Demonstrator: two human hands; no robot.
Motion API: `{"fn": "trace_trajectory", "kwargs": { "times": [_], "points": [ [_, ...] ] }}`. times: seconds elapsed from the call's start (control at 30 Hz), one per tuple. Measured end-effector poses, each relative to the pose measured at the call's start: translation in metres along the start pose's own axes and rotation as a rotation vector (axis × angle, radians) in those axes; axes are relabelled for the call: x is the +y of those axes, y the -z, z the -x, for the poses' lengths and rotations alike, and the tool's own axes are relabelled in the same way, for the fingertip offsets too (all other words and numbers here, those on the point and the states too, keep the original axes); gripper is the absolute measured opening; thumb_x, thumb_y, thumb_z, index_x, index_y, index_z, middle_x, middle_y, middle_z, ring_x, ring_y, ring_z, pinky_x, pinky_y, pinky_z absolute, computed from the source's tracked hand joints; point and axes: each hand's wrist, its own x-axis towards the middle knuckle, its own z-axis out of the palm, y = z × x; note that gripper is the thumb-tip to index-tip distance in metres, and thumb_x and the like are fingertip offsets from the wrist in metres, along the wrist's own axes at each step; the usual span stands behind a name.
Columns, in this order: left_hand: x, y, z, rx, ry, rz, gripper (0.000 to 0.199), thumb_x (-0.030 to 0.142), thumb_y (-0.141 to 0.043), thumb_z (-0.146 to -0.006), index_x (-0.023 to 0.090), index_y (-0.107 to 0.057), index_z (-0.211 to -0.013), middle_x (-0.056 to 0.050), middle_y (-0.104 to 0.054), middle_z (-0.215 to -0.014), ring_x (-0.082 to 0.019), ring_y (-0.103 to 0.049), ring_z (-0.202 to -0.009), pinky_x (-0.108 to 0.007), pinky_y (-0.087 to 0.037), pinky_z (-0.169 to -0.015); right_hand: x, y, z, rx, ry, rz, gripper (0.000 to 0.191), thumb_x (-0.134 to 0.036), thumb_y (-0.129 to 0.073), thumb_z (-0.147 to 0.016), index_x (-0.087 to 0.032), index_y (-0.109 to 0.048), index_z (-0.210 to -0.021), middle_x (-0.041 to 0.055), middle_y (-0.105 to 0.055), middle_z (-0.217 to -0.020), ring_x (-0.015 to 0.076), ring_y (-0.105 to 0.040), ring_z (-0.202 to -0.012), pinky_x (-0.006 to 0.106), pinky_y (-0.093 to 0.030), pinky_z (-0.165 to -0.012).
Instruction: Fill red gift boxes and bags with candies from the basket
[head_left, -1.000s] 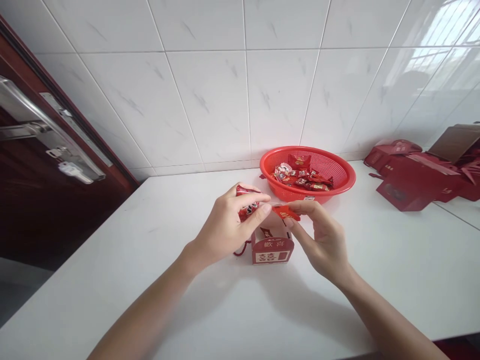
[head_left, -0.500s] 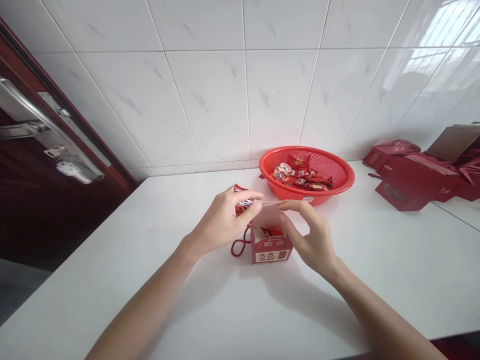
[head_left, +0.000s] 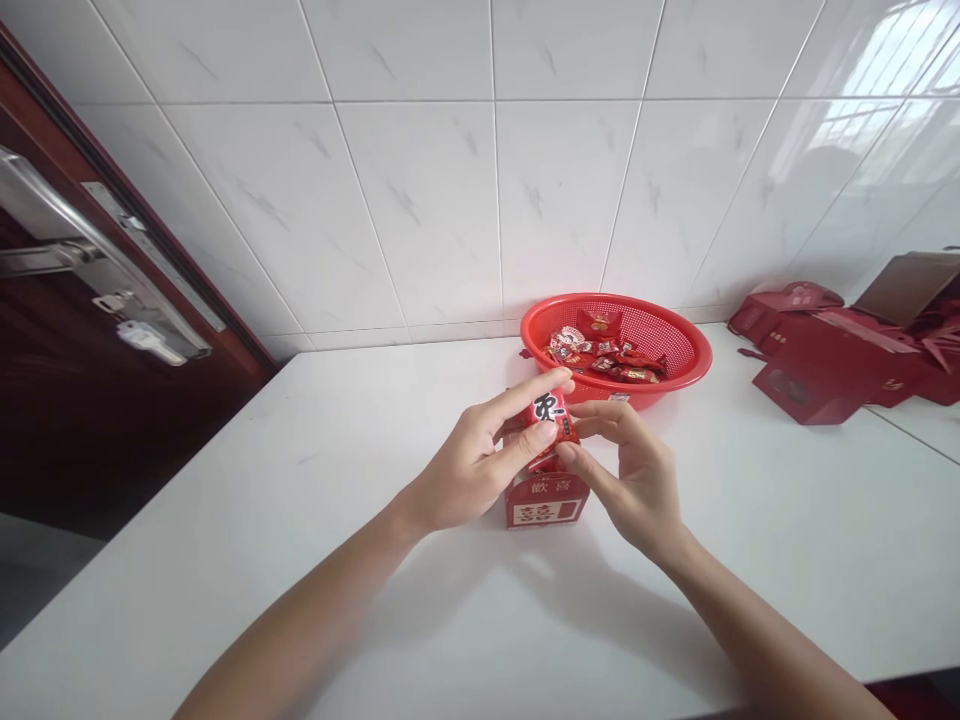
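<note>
A small red box (head_left: 546,505) with white panels and Chinese characters stands upright on the white table, its top open. Over the opening, my left hand (head_left: 495,450) grips a red candy packet (head_left: 546,408) between thumb and fingers. My right hand (head_left: 626,465) is at the packet's right side, its thumb and fingertips pinched on the packet's edge. The packet and both hands hide most of the box's inside and its rear.
Behind the box, a red plastic basket (head_left: 691,372) holds several wrapped sweets (head_left: 604,350). Several dark red boxes (head_left: 832,350) are piled at the right by the tiled wall. A brown door (head_left: 67,400) with keys stands at the left.
My left hand has moved right, bringing the packet over the box. My right hand has closed in on the packet's edge. The box's cord loop is now hidden.
</note>
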Motion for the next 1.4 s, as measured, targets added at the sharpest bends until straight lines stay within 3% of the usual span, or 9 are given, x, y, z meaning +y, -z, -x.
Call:
{"fn": "trace_trajectory", "kwargs": {
  "times": [0.2,0.37,0.47,0.6,0.8,0.97,1.23,1.33,1.4],
  "points": [
    [-0.002,0.002,-0.002,-0.011,-0.024,0.021,0.044,0.032,-0.058,-0.100,0.033,-0.056,-0.144,-0.002,-0.057,-0.151,-0.026,-0.047,-0.143,-0.042,-0.042,-0.119,-0.001,0.000,-0.001,0.002,-0.049,-0.062,0.020,-0.023,-0.071,-0.090,-0.024,-0.063,-0.108,0.0011,-0.072,-0.088,0.0176,-0.071,-0.079,0.031,-0.057,-0.069],
    [-0.008,0.005,-0.005,-0.075,-0.020,0.171,0.044,0.034,-0.059,-0.099,0.033,-0.057,-0.143,-0.003,-0.058,-0.149,-0.029,-0.055,-0.136,-0.041,-0.051,-0.108,0.001,-0.001,0.000,0.007,-0.027,-0.091,0.022,-0.020,-0.071,-0.090,-0.025,-0.063,-0.109,-0.0013,-0.072,-0.085,0.0151,-0.070,-0.076,0.029,-0.057,-0.070],
    [-0.008,0.006,-0.007,-0.006,-0.032,0.149,0.044,0.034,-0.062,-0.097,0.032,-0.059,-0.141,-0.005,-0.063,-0.142,-0.028,-0.058,-0.132,-0.038,-0.052,-0.105,0.002,-0.001,0.000,0.020,-0.019,-0.109,0.022,-0.017,-0.071,-0.089,-0.026,-0.064,-0.109,-0.0029,-0.072,-0.083,0.0133,-0.069,-0.073,0.028,-0.057,-0.070],
    [-0.006,0.009,-0.011,0.146,0.014,0.099,0.047,0.033,-0.073,-0.088,0.026,-0.062,-0.133,-0.007,-0.072,-0.120,-0.024,-0.069,-0.110,-0.036,-0.057,-0.094,0.002,-0.001,0.001,0.071,-0.009,-0.127,0.024,-0.014,-0.072,-0.088,-0.026,-0.065,-0.108,-0.0022,-0.074,-0.090,0.0133,-0.071,-0.076,0.027,-0.058,-0.074],
    [-0.006,0.010,-0.013,0.165,0.078,0.091,0.032,0.030,-0.079,-0.081,0.020,-0.068,-0.110,-0.004,-0.072,-0.098,-0.017,-0.069,-0.086,-0.030,-0.059,-0.079,0.001,-0.002,0.001,0.089,-0.004,-0.132,0.024,-0.014,-0.072,-0.087,-0.026,-0.066,-0.107,-0.0021,-0.074,-0.087,0.0142,-0.072,-0.076,0.028,-0.059,-0.074],
    [-0.005,0.010,-0.012,0.187,0.030,0.048,0.030,0.026,-0.081,-0.079,0.021,-0.068,-0.105,0.001,-0.068,-0.084,-0.013,-0.067,-0.077,-0.024,-0.057,-0.072,0.002,-0.001,0.000,0.080,-0.040,-0.147,0.022,-0.016,-0.073,-0.087,-0.025,-0.066,-0.106,-0.0006,-0.074,-0.091,0.0142,-0.071,-0.075,0.028,-0.058,-0.071],
    [-0.007,0.010,-0.010,0.142,-0.026,0.074,0.018,0.026,-0.074,-0.087,0.023,-0.056,-0.091,0.004,-0.063,-0.078,-0.011,-0.060,-0.069,-0.023,-0.053,-0.066,0.000,0.001,0.000,0.037,-0.098,-0.208,0.021,-0.020,-0.073,-0.088,-0.025,-0.066,-0.107,-0.0025,-0.071,-0.079,0.0146,-0.069,-0.073,0.029,-0.055,-0.067],
    [-0.007,0.010,-0.010,0.139,-0.113,0.003,0.018,0.022,-0.070,-0.089,0.019,-0.059,-0.075,0.003,-0.058,-0.075,-0.010,-0.057,-0.070,-0.022,-0.050,-0.068,0.000,0.001,0.000,0.039,-0.106,-0.197,0.021,-0.021,-0.073,-0.088,-0.025,-0.066,-0.107,-0.0022,-0.071,-0.078,0.0154,-0.069,-0.073,0.030,-0.055,-0.067],
    [-0.006,0.009,-0.010,0.138,-0.165,-0.046,0.015,0.020,-0.068,-0.090,0.019,-0.067,-0.075,0.001,-0.060,-0.079,-0.011,-0.058,-0.075,-0.023,-0.051,-0.071,0.001,0.001,0.001,0.043,-0.111,-0.189,0.021,-0.022,-0.074,-0.088,-0.025,-0.065,-0.107,-0.0020,-0.071,-0.079,0.0158,-0.069,-0.073,0.031,-0.055,-0.068]
  ]
}}
